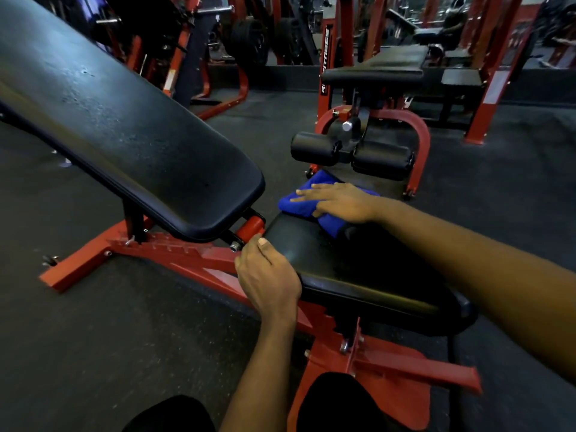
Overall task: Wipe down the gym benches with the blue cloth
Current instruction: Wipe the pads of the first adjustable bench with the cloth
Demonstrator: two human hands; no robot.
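- I see my right hand flat, pressing the blue cloth onto the far edge of the seat pad.
- My left hand grips its near-left corner (thumb on top).

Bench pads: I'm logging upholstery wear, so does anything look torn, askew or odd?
No tears show. The inclined backrest pad has pale speckles near its upper end, droplets or scuffs, I cannot tell which. The seat pad, under the blue cloth, looks intact.

We see a right hand pressing a blue cloth flat at the seat pad's far edge, while the left hand grips its near corner.
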